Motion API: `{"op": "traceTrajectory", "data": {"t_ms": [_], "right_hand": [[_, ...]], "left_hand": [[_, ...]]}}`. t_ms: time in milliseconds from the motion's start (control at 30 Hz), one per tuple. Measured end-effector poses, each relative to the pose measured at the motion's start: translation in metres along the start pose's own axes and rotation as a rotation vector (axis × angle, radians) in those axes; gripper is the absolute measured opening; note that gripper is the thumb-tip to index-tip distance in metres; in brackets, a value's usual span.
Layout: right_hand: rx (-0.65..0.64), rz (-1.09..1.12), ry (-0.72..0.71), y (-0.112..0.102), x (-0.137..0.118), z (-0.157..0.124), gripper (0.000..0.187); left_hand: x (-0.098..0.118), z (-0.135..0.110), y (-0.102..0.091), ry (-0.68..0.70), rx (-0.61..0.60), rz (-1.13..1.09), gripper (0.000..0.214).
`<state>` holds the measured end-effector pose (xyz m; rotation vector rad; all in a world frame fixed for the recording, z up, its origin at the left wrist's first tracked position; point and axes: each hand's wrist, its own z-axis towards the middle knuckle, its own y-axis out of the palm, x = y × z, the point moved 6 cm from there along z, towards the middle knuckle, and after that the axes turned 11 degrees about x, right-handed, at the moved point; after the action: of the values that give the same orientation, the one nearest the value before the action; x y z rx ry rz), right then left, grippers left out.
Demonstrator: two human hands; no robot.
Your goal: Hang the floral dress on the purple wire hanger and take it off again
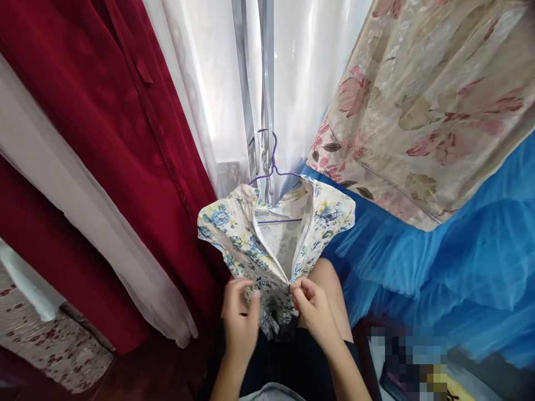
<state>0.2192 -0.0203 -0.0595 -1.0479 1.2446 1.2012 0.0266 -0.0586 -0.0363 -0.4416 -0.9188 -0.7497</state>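
Note:
A floral dress [267, 262], white with blue and yellow flowers, hangs on a purple hanger [276, 170] in front of me. Its zip opening spreads in a V from the neckline down to my right hand [311, 303]. The thumb and index finger of that hand pinch the bottom of the V, at the zipper pull, which the fingertips mostly hide. At the dress's left side, my left hand [241, 312] has bent fingers, with the thumb apart from them and nothing visibly gripped. Below the hands the dress fabric bunches over my lap.
Red curtains [159, 145] and a white sheer curtain [217, 72] hang behind and to the left. On the right are a pink-flowered beige cloth [401, 122] and blue tulle [401, 262]. A blurred patch [413, 356] covers items at lower right.

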Motion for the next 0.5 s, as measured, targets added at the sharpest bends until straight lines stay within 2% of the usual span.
{"op": "traceTrajectory", "data": {"t_ms": [67,100,233,333,433,500], "right_hand": [[-0.035,0.01,0.0,0.006,-0.002,-0.001,0.036],[-0.052,0.023,0.007,0.008,-0.003,-0.001,0.035],[-0.087,0.075,0.103,0.009,-0.004,-0.004,0.034],[-0.028,0.1,0.127,0.004,-0.01,-0.005,0.037],[0.068,0.138,0.086,0.0,-0.029,0.004,0.037],[0.082,0.165,0.057,0.004,-0.049,0.021,0.035]], "left_hand": [[0.002,-0.018,0.03,-0.012,-0.274,-0.017,0.02],[0.002,-0.025,0.04,-0.027,-0.334,-0.028,0.02],[-0.005,-0.029,0.062,-0.068,-0.34,0.011,0.008],[-0.003,-0.026,0.07,-0.022,-0.38,0.037,0.004],[0.004,-0.026,0.071,0.047,-0.423,0.031,0.009],[0.006,-0.026,0.069,0.078,-0.413,0.037,0.009]]}}
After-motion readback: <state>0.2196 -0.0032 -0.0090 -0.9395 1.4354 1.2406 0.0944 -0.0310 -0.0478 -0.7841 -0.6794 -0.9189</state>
